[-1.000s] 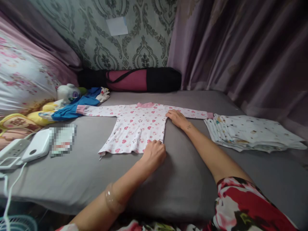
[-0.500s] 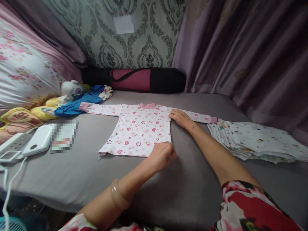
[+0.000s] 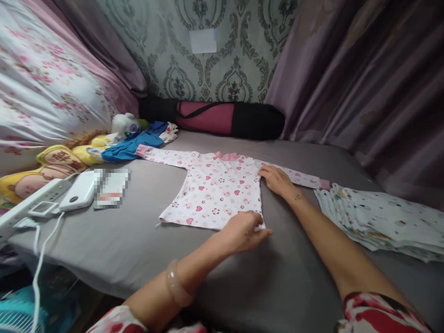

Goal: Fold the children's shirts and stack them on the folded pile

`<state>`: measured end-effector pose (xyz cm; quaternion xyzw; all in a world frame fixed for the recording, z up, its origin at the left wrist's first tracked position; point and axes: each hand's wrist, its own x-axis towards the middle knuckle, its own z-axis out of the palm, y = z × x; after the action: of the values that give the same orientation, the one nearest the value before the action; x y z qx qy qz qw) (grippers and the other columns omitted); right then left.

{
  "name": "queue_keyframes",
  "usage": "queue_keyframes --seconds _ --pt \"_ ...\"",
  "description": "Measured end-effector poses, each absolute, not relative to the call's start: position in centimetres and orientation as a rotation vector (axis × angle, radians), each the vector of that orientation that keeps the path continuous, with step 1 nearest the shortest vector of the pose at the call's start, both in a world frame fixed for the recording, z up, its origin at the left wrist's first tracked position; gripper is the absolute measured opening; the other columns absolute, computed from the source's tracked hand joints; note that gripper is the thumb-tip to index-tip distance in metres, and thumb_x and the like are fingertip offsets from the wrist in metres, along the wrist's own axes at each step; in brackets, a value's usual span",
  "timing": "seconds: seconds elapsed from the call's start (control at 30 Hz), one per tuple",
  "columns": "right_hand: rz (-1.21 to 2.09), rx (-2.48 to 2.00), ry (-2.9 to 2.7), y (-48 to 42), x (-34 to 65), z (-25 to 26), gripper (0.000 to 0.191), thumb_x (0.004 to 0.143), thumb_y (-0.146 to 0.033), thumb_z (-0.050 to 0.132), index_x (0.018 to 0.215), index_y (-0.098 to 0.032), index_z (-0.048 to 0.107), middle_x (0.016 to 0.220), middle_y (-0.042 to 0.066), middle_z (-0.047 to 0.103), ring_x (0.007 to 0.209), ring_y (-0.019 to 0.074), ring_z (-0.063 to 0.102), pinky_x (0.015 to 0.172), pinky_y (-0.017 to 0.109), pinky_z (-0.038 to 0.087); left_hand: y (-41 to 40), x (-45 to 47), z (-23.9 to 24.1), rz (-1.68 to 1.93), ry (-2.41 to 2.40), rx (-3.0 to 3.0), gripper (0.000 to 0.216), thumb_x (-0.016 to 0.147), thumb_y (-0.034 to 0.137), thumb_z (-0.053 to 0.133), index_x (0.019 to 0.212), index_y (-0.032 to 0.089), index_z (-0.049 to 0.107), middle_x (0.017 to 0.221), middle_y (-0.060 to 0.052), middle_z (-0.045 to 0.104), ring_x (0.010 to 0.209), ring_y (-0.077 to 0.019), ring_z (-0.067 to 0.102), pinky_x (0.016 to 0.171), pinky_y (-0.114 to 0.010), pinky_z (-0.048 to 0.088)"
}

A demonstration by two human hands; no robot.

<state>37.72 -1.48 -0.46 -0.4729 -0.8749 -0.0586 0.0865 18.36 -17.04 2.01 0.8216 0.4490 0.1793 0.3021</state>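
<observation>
Across grey bedding [image 3: 138, 249], a white, pink-heart-printed cloth shirt [image 3: 222, 189] lies spread, sleeves [image 3: 169, 157] nine-to-three, its edge being met at three o'clock by the right hand [image 3: 277, 180], at five by the left hand [image 3: 243, 230]; whether cloth is pinched cannot be told.

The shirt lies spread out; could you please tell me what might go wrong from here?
Moving the shirt might disturb the stack, since one cuff lies beside it. The other cuff seems to touch the blue cloth, which could drag along. The left hand is at the hem, which a pull may crease.
</observation>
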Motion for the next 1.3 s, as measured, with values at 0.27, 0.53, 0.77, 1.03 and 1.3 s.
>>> queue_keyframes --seconds 0.27,0.53,0.77,1.03,1.3 --pt "0.371 -2.018 -2.141 -10.9 37.3 -0.4 0.038 0.093 -0.045 0.043 0.073 -0.020 0.064 0.070 0.005 0.067 0.065 0.0177 0.058 0.057 0.027 0.031 -16.1 -0.1 0.3 0.656 2.196 1.843 0.027 0.084 0.040 0.049 0.092 0.017 0.062 0.091 -0.010 0.066 0.084 -0.0226 0.060 0.074 -0.032 0.045" --pt "0.415 -2.117 -2.100 -16.1 33.9 0.3 0.026 0.085 -0.045 0.055 0.073 -0.021 0.054 0.082 0.005 0.066 0.072 0.0162 0.056 0.059 0.025 0.030 -16.4 -2.5 -0.2 0.377 2.160 1.551 0.039 0.079 0.054 0.046 0.087 0.019 0.061 0.078 -0.005 0.065 0.073 -0.0207 0.059 0.060 -0.027 0.039" --pt "0.664 -2.073 -1.850 -16.8 32.6 0.6 0.019 0.082 -0.039 0.056 0.078 -0.022 0.049 0.065 -0.001 0.058 0.058 0.0135 0.051 0.055 0.024 0.030 -16.1 -2.4 0.5 0.608 2.031 1.377 0.040 0.071 0.059 0.053 0.069 0.019 0.051 0.060 0.000 0.054 0.058 -0.0148 0.050 0.051 -0.023 0.033" --pt "0.990 -1.985 -1.777 -16.3 33.7 0.0 0.019 0.084 -0.041 0.051 0.090 -0.023 0.050 0.046 -0.010 0.042 0.043 0.0106 0.036 0.046 0.023 0.023 -17.0 -4.0 0.2 0.542 2.060 1.402 0.034 0.074 0.052 0.057 0.080 0.019 0.058 0.071 -0.002 0.062 0.064 -0.0170 0.057 0.054 -0.024 0.038" --pt "0.617 -2.016 -2.359 -16.8 33.5 2.5 0.017 0.087 -0.029 0.047 0.096 -0.024 0.061 0.075 0.001 0.066 0.062 0.0148 0.055 0.056 0.025 0.026 -17.4 -4.7 1.8 0.072 2.151 1.709 0.030 0.084 0.048 0.047 0.082 0.022 0.062 0.083 -0.008 0.069 0.077 -0.0241 0.063 0.060 -0.029 0.040"
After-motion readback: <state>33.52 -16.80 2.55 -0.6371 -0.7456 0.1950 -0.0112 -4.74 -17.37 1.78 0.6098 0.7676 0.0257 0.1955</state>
